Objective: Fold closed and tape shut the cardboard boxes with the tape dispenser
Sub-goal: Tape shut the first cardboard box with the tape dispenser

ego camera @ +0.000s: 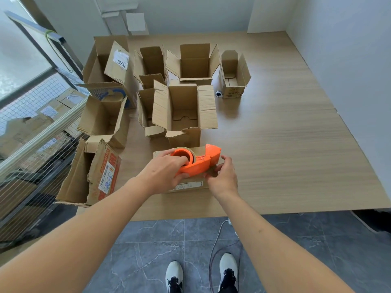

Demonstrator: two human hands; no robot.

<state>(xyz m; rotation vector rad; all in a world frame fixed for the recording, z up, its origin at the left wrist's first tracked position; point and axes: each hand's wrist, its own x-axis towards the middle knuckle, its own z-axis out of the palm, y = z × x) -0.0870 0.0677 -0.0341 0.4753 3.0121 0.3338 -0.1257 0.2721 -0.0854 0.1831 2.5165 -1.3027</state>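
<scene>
An orange tape dispenser (201,161) with a roll of brown tape rests on top of a small closed cardboard box (186,186) near the table's front edge. My left hand (164,171) grips the dispenser, fingers through the roll's core. My right hand (223,176) pinches at the dispenser's front end, against the box's right top edge; whether it holds tape is hidden. Several open cardboard boxes stand behind, the nearest (184,115) with its flaps spread.
The wooden table (285,144) carries open boxes at the back (193,62) and left (101,119); one printed box (93,174) overhangs the left front corner. A small round object (219,94) lies between boxes. A metal rack (31,134) stands left. A cable (218,235) trails on the floor.
</scene>
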